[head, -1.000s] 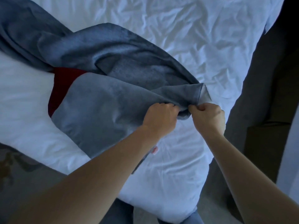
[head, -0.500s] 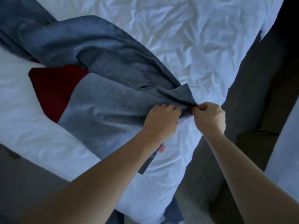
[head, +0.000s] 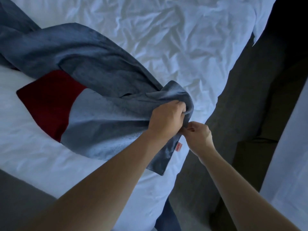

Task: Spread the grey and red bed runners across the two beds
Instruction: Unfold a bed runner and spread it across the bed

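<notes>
A grey bed runner [head: 93, 104] with a red band [head: 50, 100] lies twisted and crumpled across the white bed [head: 175, 47]. My left hand [head: 166, 120] is clenched on a bunched fold of the grey cloth near the bed's right edge. Just below and to its right, my right hand [head: 197, 135] pinches the runner's edge. A grey corner with a small red label [head: 179, 146] hangs down under my left wrist. The runner's far end runs out of view at the upper left.
A dark carpeted gap [head: 233, 114] separates this bed from a second white bed [head: 291, 164] at the right edge. A dark low piece of furniture [head: 256, 154] stands in that gap. Grey floor [head: 20, 194] shows at the lower left.
My left hand has lifted and bunched more cloth. My right hand has dropped lower along the edge. More of the red band now shows, and the grey corner hangs lower.
</notes>
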A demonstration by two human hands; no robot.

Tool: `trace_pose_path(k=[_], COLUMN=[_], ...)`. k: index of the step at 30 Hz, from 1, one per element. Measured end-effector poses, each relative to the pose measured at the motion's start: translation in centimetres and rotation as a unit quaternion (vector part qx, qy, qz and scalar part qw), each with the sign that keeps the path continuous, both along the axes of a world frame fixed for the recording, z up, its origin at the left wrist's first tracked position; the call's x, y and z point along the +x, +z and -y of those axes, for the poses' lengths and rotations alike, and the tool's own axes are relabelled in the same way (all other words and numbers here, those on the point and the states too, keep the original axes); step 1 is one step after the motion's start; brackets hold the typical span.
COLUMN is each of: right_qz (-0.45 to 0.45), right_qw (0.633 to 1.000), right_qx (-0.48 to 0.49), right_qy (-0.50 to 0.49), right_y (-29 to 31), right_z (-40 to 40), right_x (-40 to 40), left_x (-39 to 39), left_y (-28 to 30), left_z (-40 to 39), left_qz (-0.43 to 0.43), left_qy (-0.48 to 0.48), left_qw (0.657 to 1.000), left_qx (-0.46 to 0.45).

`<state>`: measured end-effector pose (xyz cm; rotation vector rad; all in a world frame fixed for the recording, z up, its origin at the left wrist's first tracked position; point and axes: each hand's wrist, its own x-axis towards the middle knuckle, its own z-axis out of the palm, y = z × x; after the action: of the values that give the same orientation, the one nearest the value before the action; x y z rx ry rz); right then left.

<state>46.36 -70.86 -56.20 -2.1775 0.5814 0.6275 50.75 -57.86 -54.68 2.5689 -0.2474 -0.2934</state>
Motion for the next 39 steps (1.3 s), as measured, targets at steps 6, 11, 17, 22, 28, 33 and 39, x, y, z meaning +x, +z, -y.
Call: trace_pose_path(k=[6,11,17,22,28,33,39], right_qz=[0.014,0.010,0.001,0.006,0.009,0.030,0.020], right_qw=[0.992,0.996,0.988,0.990,0.975,0.990,0.970], right_qx=[-0.104,-0.058,-0.156,-0.139,-0.223,-0.133,-0.243], right_qy=[-0.070,-0.061,-0.014,0.006,-0.008,0.038,0.009], right_y=[0.6,1.0,-0.2,-0.5,-0.6,-0.4,-0.9], right_z=[4.2,3.8,5.7,7.3,9.1,6.9,9.5], right_x=[2.9,3.2,2.4,3.3,4.1,5.0,5.6], left_x=[-1.2,-2.1,-0.1,-0.1,-0.2,-0.1,0.0], left_y=[-0.6,-1.5,-0.8,-1.1,-0.7,-0.7,-0.5], left_z=[-1.8,-1.5,0.2,-0.2,-0.1,-0.5,-2.8], left_qz=[0.030,0.026,0.014,0.004,0.009,0.018,0.027], left_qy=[-0.098,-0.108,-0.081,-0.107,-0.113,-0.105,-0.097], left_qw=[0.992,0.989,0.993,0.986,0.985,0.983,0.975], left_qx=[0.077,0.096,0.085,0.127,0.133,0.151,0.199])
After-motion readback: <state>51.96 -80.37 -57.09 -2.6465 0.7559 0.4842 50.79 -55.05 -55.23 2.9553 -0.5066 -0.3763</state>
